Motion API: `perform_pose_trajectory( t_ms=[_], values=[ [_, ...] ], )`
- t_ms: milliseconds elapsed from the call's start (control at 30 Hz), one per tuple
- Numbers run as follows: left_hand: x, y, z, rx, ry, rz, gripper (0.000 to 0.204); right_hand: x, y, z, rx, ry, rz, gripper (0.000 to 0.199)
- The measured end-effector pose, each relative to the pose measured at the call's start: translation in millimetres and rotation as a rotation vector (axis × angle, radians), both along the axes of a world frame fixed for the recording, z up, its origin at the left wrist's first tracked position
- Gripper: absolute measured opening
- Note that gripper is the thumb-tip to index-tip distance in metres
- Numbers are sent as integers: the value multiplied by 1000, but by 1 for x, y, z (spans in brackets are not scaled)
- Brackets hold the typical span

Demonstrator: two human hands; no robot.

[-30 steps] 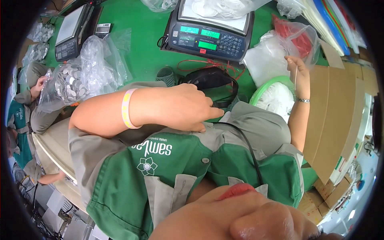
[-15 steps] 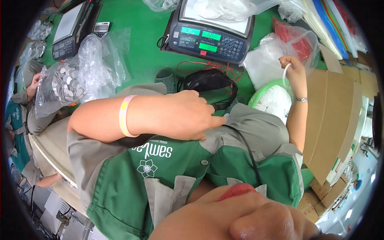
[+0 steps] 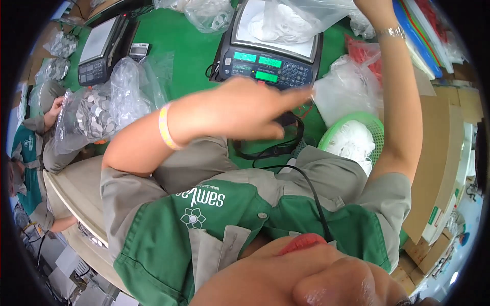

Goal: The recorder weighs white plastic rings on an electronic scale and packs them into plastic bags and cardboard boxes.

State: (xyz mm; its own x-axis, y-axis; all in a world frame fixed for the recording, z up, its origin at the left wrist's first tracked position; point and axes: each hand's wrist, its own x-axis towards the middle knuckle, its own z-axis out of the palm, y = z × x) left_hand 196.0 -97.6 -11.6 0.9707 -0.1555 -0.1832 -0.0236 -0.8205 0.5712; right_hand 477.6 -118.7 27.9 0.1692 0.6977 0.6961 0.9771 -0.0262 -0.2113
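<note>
Packing workshop: counting scales [image 3: 270,48], bagged parts [image 3: 97,109], cartons [image 3: 441,168].

Glossy clear plastic bag [image 3: 301,20]; matt green tabletop [image 3: 189,46].

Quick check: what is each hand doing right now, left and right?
Left hand: open, fingers stretched toward the scale, holding nothing.
Right hand: raised at the clear plastic bag; grip cannot be told.

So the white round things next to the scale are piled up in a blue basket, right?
Not quite: the basket is green, not blue. The head view shows it beside the scale on the green table, with the white round pieces piled in it, just as you said.
</note>
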Motion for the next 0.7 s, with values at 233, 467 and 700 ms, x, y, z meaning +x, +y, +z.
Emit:
perform_pose_trajectory(
  t_ms=[233,467,700],
  values=[
    [79,185,-60,22,-801,356,79,-15,-158,-39,-53,119,-70,22],
    [137,145,7,114,-121,879,25,-21,-329,-141,-257,1103,-670,18],
    [135,175,17,218,-311,682,29,-12,-273,-210,-453,1113,-327,15]
  ],
)
